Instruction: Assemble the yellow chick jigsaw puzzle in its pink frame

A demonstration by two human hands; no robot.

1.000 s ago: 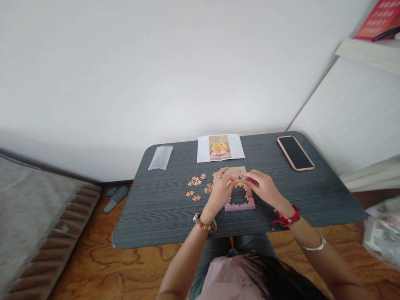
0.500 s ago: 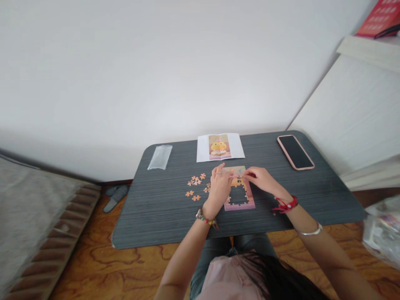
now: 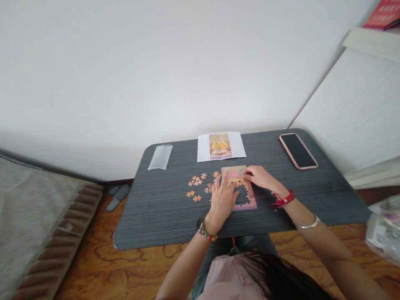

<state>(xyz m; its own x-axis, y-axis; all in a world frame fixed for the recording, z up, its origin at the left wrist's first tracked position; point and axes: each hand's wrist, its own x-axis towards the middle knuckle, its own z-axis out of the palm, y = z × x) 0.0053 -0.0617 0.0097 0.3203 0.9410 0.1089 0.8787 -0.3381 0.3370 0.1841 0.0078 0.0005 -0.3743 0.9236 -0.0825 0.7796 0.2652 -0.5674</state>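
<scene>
A partly assembled jigsaw puzzle (image 3: 252, 202) lies on the dark table, its frame joined and a gap in the lower middle showing the tabletop. My left hand (image 3: 222, 202) rests over its left side, fingers spread and fingertips on the pieces. At the upper right edge, my right hand (image 3: 261, 177) has thumb and fingers pinched together; whatever is between them is hidden. Several loose puzzle pieces (image 3: 196, 181) are scattered left of my left hand, some partly covered by it. Behind the puzzle lies a printed reference picture (image 3: 221, 146) on creased white paper.
A clear plastic bag (image 3: 160, 157) lies at the table's back left. Toward the right end is a phone (image 3: 298, 151) in a pink case. The table (image 3: 150, 221) stands against a white wall (image 3: 175, 71). Grey slippers (image 3: 118, 196) are on the floor to the left.
My left hand has slid slightly down and right, and its fingers have spread, uncovering more of the puzzle's top. My right hand stays pinched at the upper right edge. The view shifted slightly.
</scene>
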